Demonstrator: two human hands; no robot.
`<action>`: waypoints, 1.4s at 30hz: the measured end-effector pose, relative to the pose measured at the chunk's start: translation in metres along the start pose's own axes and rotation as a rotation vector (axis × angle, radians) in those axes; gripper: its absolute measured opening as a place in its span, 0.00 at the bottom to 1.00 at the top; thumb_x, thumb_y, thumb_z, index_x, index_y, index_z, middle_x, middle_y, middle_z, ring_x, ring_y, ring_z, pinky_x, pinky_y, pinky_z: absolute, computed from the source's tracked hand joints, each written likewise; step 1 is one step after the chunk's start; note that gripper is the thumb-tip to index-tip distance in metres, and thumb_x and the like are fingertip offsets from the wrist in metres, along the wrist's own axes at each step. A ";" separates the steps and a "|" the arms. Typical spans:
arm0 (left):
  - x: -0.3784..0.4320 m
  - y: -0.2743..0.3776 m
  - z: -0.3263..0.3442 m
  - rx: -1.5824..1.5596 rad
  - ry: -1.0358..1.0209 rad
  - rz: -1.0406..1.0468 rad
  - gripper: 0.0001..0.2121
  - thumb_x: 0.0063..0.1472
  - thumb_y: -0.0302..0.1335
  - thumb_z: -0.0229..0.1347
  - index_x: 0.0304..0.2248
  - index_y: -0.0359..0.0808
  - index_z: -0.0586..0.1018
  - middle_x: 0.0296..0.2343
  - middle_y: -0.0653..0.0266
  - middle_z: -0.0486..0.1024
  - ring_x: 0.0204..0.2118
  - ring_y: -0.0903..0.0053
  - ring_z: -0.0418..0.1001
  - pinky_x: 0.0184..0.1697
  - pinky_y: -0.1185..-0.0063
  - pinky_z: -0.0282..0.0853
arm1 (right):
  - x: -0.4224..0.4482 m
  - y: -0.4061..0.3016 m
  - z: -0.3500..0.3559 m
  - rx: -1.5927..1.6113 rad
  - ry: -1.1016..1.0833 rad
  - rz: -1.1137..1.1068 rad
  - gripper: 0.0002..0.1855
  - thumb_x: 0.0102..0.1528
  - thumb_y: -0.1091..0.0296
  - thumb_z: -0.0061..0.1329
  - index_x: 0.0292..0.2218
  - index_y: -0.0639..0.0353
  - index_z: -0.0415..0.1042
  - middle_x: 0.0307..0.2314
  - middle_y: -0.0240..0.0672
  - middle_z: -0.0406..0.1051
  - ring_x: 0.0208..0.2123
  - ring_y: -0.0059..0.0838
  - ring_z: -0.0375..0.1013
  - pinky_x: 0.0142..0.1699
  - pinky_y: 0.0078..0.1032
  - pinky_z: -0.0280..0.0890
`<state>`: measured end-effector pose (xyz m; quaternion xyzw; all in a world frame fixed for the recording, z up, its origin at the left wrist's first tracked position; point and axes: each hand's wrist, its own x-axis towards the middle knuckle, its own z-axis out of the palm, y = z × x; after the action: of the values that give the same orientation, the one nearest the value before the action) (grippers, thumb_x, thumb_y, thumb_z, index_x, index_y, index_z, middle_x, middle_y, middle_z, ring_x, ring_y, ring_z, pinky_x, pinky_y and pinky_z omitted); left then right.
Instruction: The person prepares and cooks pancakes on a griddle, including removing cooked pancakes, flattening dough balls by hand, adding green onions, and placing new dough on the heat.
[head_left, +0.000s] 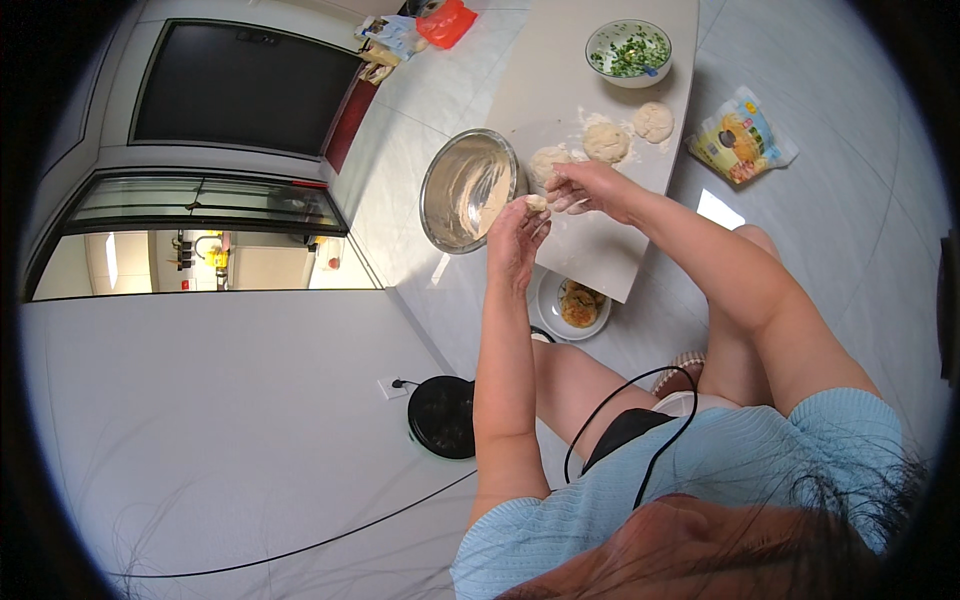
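My left hand (517, 241) holds a small lump of pale dough (535, 203) at its fingertips, beside the rim of a steel mixing bowl (436, 225). Dough residue smears the inside of that bowl. Facing it across a narrow gap, my right hand (589, 189) has its floury fingers curved and apart, with nothing visible in them. Just beyond the right hand, a round of dough (546, 162) is partly covered by it. Two more flattened rounds, a middle one (606, 142) and a far one (653, 122), lie on loose flour on the low table (600, 247).
A bowl of chopped greens (630, 56) stands at the table's far end. Right of the table, a printed food bag (742, 139) lies on the floor. Below the near edge is a plate (551, 319) of browned cakes. A black round electric pan (442, 417) sits by the wall.
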<state>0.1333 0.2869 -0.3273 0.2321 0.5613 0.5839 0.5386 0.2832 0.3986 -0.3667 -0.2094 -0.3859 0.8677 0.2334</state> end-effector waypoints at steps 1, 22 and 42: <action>0.000 0.000 0.000 -0.015 -0.007 0.031 0.10 0.60 0.31 0.48 0.38 0.36 0.72 0.32 0.66 0.72 0.33 0.78 0.70 0.38 0.80 0.68 | 0.000 0.001 0.002 -0.069 0.028 0.032 0.18 0.56 0.51 0.42 0.31 0.57 0.72 0.25 0.29 0.72 0.28 0.19 0.71 0.33 0.18 0.64; 0.002 -0.001 -0.010 0.235 -0.012 -0.014 0.16 0.56 0.30 0.54 0.43 0.35 0.69 0.31 0.68 0.72 0.30 0.81 0.71 0.37 0.81 0.68 | 0.009 0.015 -0.002 0.097 -0.025 0.141 0.11 0.52 0.62 0.48 0.34 0.59 0.73 0.27 0.29 0.72 0.27 0.18 0.71 0.32 0.15 0.66; -0.004 -0.010 -0.022 -0.033 0.051 -0.171 0.15 0.56 0.33 0.55 0.41 0.38 0.71 0.35 0.66 0.72 0.39 0.76 0.69 0.45 0.66 0.65 | 0.005 0.016 0.013 -0.041 -0.053 -0.074 0.27 0.43 0.83 0.47 0.48 0.68 0.62 0.32 0.32 0.64 0.33 0.21 0.67 0.38 0.16 0.66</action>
<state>0.1187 0.2728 -0.3405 0.1596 0.5830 0.5505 0.5759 0.2683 0.3839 -0.3717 -0.1766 -0.4171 0.8556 0.2505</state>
